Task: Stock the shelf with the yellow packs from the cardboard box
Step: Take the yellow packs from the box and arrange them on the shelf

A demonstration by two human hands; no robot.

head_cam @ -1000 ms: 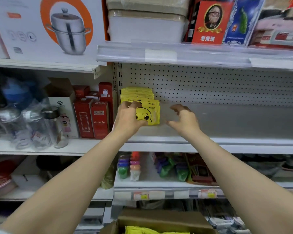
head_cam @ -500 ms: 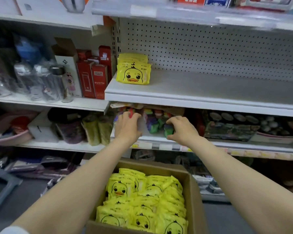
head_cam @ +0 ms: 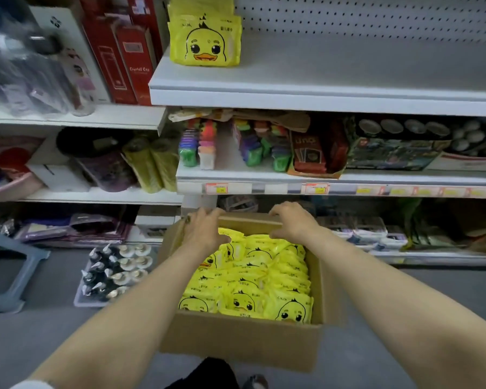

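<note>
Reaching with both bare hands over the open cardboard box (head_cam: 242, 343) of yellow packs (head_cam: 253, 284).

The left hand (head_cam: 204, 230) hovered above the far left packs, its fingers curled loosely and a little apart, gripping nothing. The right hand (head_cam: 291, 221) was at the box's far brown edge, fingers bent downward; whether they touched the cardboard I cannot tell. The packs were soft, glossy plastic pouches printed with a duck face, lying tightly in rows inside the box. A small stack of the same pouches (head_cam: 205, 37) stood at the left end of the smooth white metal shelf (head_cam: 334, 77), before a perforated back panel (head_cam: 376, 16).
</note>
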